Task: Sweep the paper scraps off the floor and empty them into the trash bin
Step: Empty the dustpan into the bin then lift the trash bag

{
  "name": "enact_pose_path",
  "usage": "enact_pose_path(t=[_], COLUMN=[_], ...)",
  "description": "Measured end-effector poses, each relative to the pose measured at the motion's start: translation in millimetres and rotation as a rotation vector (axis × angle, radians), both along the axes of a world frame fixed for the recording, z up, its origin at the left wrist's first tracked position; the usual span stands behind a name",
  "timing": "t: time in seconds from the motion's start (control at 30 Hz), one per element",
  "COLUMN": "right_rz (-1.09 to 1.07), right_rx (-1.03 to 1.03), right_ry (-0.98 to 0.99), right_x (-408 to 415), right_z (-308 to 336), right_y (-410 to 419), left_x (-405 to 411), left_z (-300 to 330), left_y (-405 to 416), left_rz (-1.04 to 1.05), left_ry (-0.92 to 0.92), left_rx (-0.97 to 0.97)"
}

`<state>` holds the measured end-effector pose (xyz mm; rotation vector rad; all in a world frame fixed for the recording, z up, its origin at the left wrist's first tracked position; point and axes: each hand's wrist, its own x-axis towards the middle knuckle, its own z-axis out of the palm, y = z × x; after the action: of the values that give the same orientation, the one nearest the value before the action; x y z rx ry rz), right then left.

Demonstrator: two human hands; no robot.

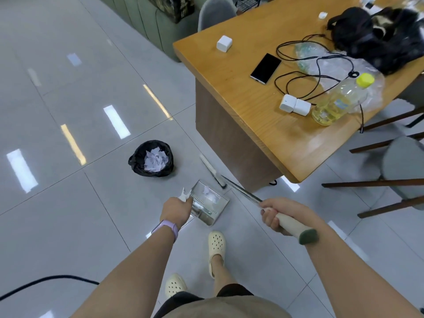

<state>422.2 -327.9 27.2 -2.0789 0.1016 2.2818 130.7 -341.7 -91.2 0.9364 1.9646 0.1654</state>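
My left hand (175,208) grips the top of the handle of a shiny metal dustpan (207,204) that stands on the grey tiled floor just ahead of my feet. A few white paper scraps (210,195) lie inside the pan. My right hand (278,214) holds the cream grip of a broom handle (243,191); the broom head (212,169) rests on the floor beside the pan's far right edge, next to the desk's base. A small trash bin (151,159) with a black liner stands to the left beyond the pan, holding many paper scraps.
A wooden desk (252,106) fills the upper right, carrying a phone, cables, chargers, an oil bottle and a black bag. Chairs (394,177) stand at right. A black cable (46,282) crosses the floor at lower left. My feet in cream clogs (216,243) are behind the pan.
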Motion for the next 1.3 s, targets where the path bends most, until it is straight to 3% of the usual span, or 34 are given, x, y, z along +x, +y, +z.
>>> enact_pose_path(t=[0.27, 0.63, 0.83, 1.0, 1.3], right_rz=[-0.044, -0.196, -0.231, -0.168, -0.056], right_rx=[0.139, 0.397, 0.477, 0.523, 0.498], right_ry=[-0.051, 0.063, 0.115, 0.118, 0.156], right_x=[-63, -113, -149, -162, -151], right_z=[19, 54, 77, 84, 93], right_y=[1, -52, -57, -53, -35], left_x=[-74, -166, -197, -213, -188], left_z=[42, 124, 191, 227, 217], left_y=[-57, -114, -136, -143, -126], left_rz=[0.063, -0.215, -0.105, 0.120, 0.063], left_ry=[-0.012, 0.271, 0.223, 0.202, 0.487], left_rx=[0.111, 0.369, 0.515, 0.614, 0.555])
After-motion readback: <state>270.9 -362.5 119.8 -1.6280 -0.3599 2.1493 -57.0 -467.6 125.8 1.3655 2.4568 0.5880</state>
